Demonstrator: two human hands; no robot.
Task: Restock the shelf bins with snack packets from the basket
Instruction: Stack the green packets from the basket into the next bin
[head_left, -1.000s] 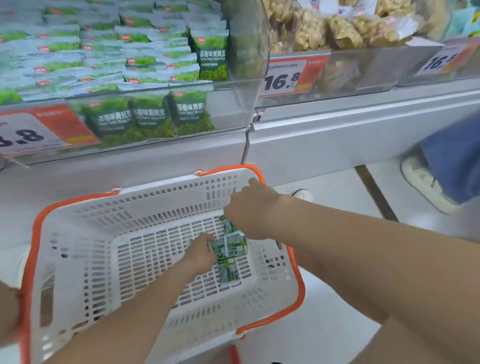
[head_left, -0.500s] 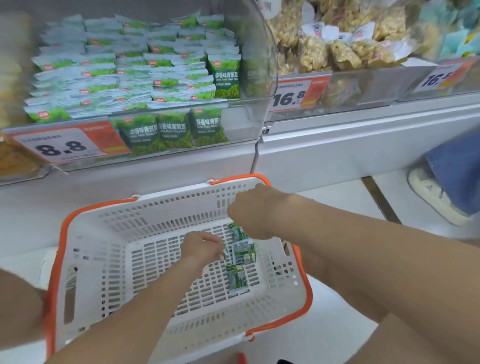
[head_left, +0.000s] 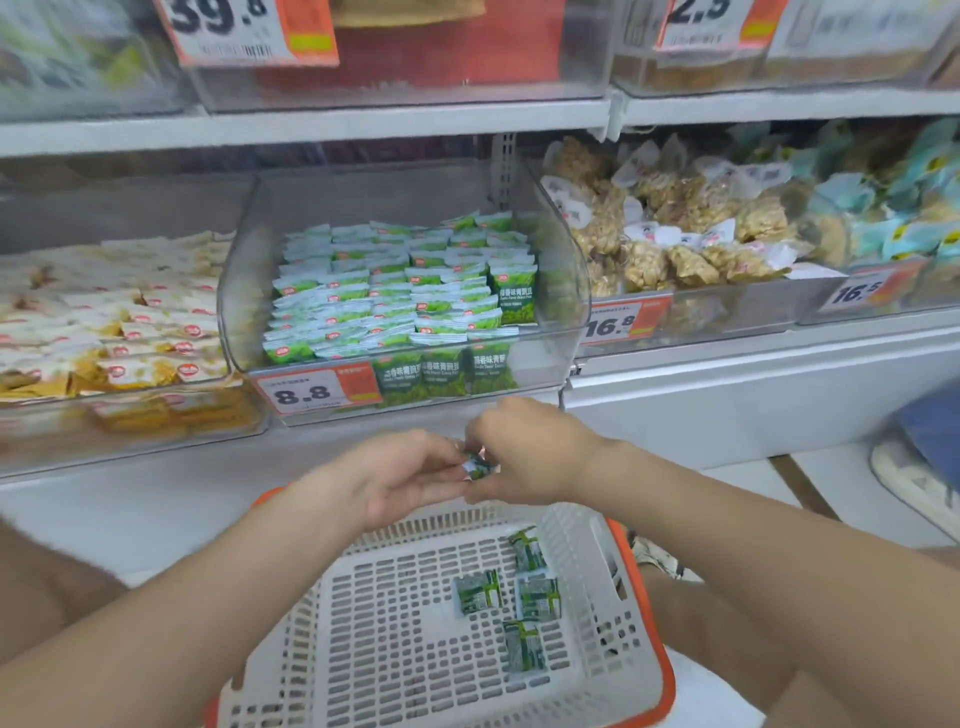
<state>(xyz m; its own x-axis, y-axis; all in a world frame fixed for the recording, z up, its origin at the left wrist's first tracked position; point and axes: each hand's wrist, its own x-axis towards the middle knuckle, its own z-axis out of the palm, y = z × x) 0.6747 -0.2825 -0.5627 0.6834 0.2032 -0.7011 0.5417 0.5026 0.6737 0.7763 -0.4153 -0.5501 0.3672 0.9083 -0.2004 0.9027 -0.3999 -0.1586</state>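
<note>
Field notes. Up and left of the grip, a bin of yellow-and-white packets (head_left: 130, 332). Left hand (head_left: 395, 478): grip narrow, thumb and fingertips pinching one small green snack packet (head_left: 479, 466). Straight above the grip, the clear shelf bin (head_left: 563, 291) holds rows of matching green packets (head_left: 395, 301). Right hand (head_left: 530, 457): grip narrow too, pinching the same packet from the other side. I read the packet as held over the far rim of the basket (head_left: 384, 634). Below and right of the grip, four loose packets (head_left: 478, 592) lie on the basket floor.
</note>
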